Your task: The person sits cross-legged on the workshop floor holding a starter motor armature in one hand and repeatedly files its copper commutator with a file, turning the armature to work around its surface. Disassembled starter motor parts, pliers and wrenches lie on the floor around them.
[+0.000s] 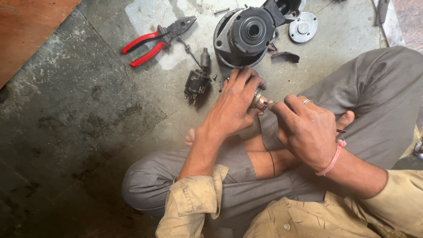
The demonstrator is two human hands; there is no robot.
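Lying at the upper left of the grey concrete floor [79, 110] is a pair of red-handled pliers [156, 40], jaws pointing right. Just right of them a thin metal rod [190, 50] runs down toward a small dark motor part [197, 80], with a few tiny screws [215, 77] scattered beside it. Above and right sits a large round black housing [246, 33], a silver round cover plate [303, 26] close on its right and a curved dark piece [285, 55] below that.

Near the middle, the left hand [233, 105] is closed around a small cylindrical metal part [259, 100], held above the crossed legs; only the coppery end of the part shows between the fingers. The right hand [306, 130], with a ring and a pink thread bracelet [333, 159] at the wrist, is pinched shut, its fingertips meeting the exposed end of that part; whether a tool sits in the pinch cannot be told. A thin dark wire [269, 152] hangs down from the part across the forearm. Grey trousers [374, 88] fill the right side
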